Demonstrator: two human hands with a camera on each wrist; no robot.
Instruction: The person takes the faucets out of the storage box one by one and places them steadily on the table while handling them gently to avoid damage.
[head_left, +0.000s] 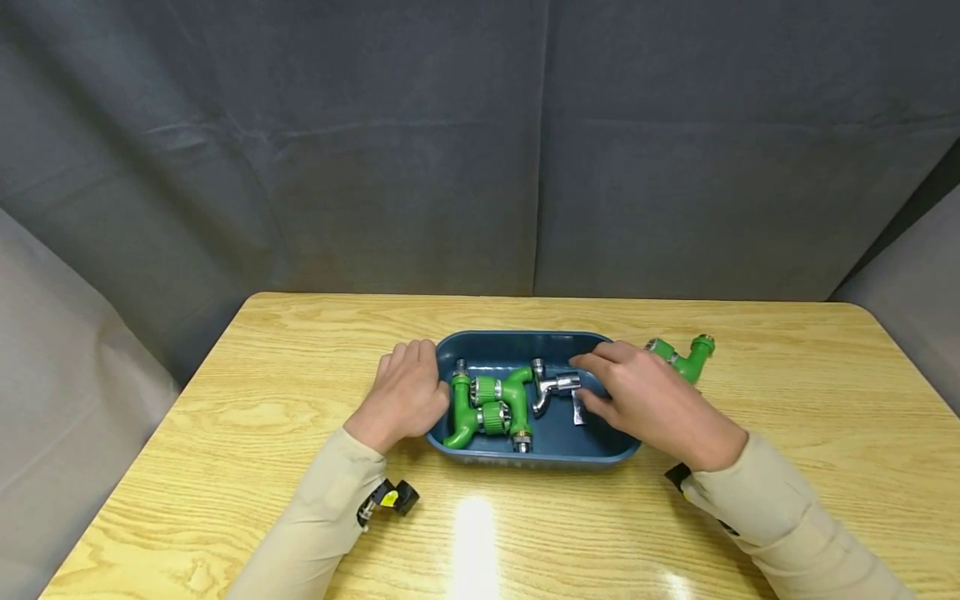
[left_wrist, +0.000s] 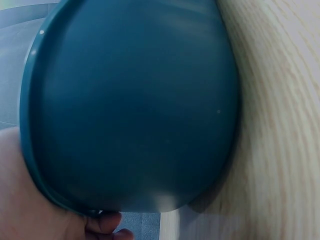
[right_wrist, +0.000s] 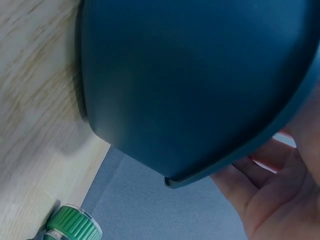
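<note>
A dark blue oblong plastic tub (head_left: 532, 457) stands on the wooden table. My left hand (head_left: 405, 387) grips its left rim, with curled fingertips beside the rim in the left wrist view. Inside, two green taps (head_left: 461, 417) (head_left: 517, 400) lie at the left. A chrome tap (head_left: 555, 385) with a flat lever lies right of them. My right hand (head_left: 637, 392) reaches over the right rim, thumb and forefinger spread apart close to the chrome tap's end; contact cannot be told. The right wrist view shows the tub's outer wall hiding the fingertips.
Another green tap (head_left: 693, 358) lies on the table right of the tub, partly behind my right hand. The wooden table (head_left: 300, 358) extends around the tub. A grey cloth (head_left: 420, 167) hangs behind its far edge.
</note>
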